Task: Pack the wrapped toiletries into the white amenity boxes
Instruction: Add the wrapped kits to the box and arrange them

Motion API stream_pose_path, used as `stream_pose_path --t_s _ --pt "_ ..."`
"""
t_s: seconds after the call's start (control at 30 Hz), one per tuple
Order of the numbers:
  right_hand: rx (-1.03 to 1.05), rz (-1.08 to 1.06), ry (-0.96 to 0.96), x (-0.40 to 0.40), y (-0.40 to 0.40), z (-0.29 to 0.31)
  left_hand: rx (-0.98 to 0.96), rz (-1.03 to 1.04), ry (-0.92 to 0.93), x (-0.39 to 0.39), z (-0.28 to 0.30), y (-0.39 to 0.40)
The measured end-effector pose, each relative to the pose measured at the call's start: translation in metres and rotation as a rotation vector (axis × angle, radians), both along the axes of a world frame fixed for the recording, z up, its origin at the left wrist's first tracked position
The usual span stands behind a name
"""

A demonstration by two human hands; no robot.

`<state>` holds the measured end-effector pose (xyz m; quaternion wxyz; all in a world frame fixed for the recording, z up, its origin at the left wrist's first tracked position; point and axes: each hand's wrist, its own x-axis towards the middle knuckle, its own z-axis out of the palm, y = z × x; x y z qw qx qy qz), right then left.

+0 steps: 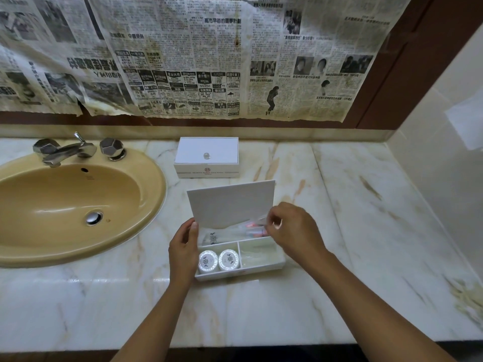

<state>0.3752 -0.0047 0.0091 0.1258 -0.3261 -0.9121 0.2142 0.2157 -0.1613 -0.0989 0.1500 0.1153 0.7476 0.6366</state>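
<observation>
**Open amenity box at centre, both hands on it**

While you look down at the marble counter, take in the biggest things first: old newspaper sheets cover the wall at twelve o'clock, and the tan sink fills the nine o'clock side, its chrome tap at the rim's far edge.

At twelve o'clock from your hands sits a closed white amenity box with a small knob on its lid, well apart from the sink and just beyond the box you are working on.

That open amenity box lies at centre, its lid standing tilted up at the back. Your left hand holds the lid's lower left corner, thumb pressed on its face, at the box's nine o'clock side. Your right hand, at two o'clock of the box, pinches a clear-wrapped toiletry with a pink-red part inside; it hangs over the long rear compartment, and whether it touches the box you cannot tell.

Inside, a printed sachet lies in the rear compartment at its left end. Two round wrapped soaps sit side by side, touching, in the front left compartment. The front right compartment holds something pale and clear that is too faint to name.
</observation>
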Motion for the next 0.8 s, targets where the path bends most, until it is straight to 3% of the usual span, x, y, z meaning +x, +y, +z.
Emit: stream_pose_path --t_s 0.27,0.8 --pt "0.05 0.114 -0.438 -0.009 -0.026 -0.026 -0.004 0.002 0.003 0.0 0.0 -0.001" --pt "-0.14 0.154 -0.462 -0.011 -0.037 -0.034 0.007 -0.001 -0.009 0.002 0.003 -0.001"
